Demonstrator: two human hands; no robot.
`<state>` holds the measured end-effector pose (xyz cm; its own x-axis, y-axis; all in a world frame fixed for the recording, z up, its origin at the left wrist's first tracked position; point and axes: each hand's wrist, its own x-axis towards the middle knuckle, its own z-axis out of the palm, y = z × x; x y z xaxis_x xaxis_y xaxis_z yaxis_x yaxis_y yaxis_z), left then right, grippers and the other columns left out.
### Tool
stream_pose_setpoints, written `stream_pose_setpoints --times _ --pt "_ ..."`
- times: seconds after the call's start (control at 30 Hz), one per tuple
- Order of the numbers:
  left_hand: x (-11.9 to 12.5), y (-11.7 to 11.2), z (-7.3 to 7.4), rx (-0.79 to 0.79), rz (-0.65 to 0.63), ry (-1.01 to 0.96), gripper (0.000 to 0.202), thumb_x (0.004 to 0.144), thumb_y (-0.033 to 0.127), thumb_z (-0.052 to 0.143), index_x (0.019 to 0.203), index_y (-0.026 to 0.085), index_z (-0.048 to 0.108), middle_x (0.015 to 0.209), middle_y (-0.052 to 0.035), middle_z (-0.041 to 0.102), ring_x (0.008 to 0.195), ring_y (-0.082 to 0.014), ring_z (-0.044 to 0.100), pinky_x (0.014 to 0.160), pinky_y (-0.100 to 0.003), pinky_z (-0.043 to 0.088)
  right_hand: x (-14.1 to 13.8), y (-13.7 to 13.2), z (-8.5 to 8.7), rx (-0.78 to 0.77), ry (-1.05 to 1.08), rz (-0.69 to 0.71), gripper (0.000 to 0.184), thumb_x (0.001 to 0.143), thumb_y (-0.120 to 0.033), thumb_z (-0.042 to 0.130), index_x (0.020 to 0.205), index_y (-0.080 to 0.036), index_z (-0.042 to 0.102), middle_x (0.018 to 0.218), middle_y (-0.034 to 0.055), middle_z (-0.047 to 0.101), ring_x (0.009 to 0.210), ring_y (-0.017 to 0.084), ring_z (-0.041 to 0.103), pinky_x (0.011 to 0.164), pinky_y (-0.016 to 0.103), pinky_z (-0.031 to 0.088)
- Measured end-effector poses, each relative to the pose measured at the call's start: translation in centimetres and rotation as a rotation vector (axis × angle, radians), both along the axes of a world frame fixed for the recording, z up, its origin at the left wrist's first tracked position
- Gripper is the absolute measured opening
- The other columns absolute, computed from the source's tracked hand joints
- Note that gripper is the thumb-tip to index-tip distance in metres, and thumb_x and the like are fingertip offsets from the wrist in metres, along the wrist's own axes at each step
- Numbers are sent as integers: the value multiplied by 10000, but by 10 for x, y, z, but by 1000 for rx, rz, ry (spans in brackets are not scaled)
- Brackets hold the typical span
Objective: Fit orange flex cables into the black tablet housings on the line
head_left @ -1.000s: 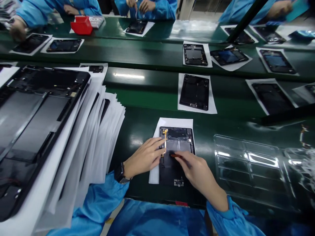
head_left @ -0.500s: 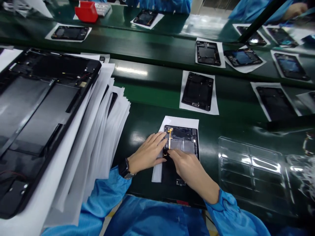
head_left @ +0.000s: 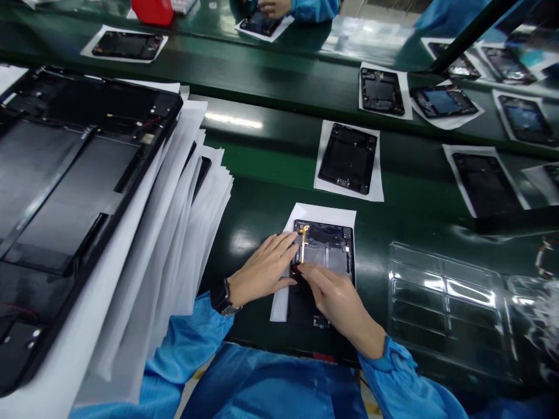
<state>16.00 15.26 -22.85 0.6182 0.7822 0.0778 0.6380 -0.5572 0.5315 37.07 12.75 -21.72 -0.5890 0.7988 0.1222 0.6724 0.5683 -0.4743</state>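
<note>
An opened black tablet housing (head_left: 328, 256) lies on a white paper sheet (head_left: 279, 305) in front of me. An orange and white flex cable (head_left: 303, 247) runs down its left side. My left hand (head_left: 266, 266) rests with fingers stretched out, the fingertips touching the housing's left edge. My right hand (head_left: 338, 299) comes over the lower part of the housing, its thumb and fingers pinched together at the cable's lower end. The fingers hide that end and part of the housing.
A tall stack of tablet housings (head_left: 82, 174) with paper sheets between them stands close on my left. A clear plastic tray (head_left: 445, 308) lies at right. Another tablet housing (head_left: 349, 158) on paper sits ahead. Across the line, a co-worker's hand (head_left: 275, 7) is over a further tablet.
A co-worker's hand has come over the far tablet. My view has shifted slightly; both my hands stay at the same places on the housing.
</note>
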Motion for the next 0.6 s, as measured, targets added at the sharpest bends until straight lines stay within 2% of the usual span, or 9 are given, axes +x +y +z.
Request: stream_pose_setpoints --times 0.13,0.3,0.4,0.6 --pt "0 0 -1 0 -3 0 790 813 345 761 1433 182 299 1547 -179 310 1471 -295 227 1189 -488 272 -3 3 4 52 -44 35 300 941 -48 419 1158 -153 597 1100 107 709 973 218 695 790 345 597" --pt "0 1 1 -5 1 13 795 794 339 780 1417 163 320 1541 -182 320 1467 -296 235 1192 -482 266 -3 5 9 21 -78 48 284 930 -42 437 1138 -141 603 1088 100 713 949 210 699 747 322 597" --pt "1 1 2 -13 2 0 780 797 327 777 1414 173 324 1536 -184 329 1469 -292 231 1189 -482 270 -7 6 10 53 -105 54 305 918 -13 412 1127 -136 597 1077 99 711 918 201 697 719 302 580" --pt "2 0 0 -6 1 -8 700 841 314 733 1404 179 339 1539 -178 325 1461 -299 253 1185 -496 265 -23 13 18 37 -309 145 267 866 30 417 962 -142 597 930 87 680 766 190 654 632 290 502"
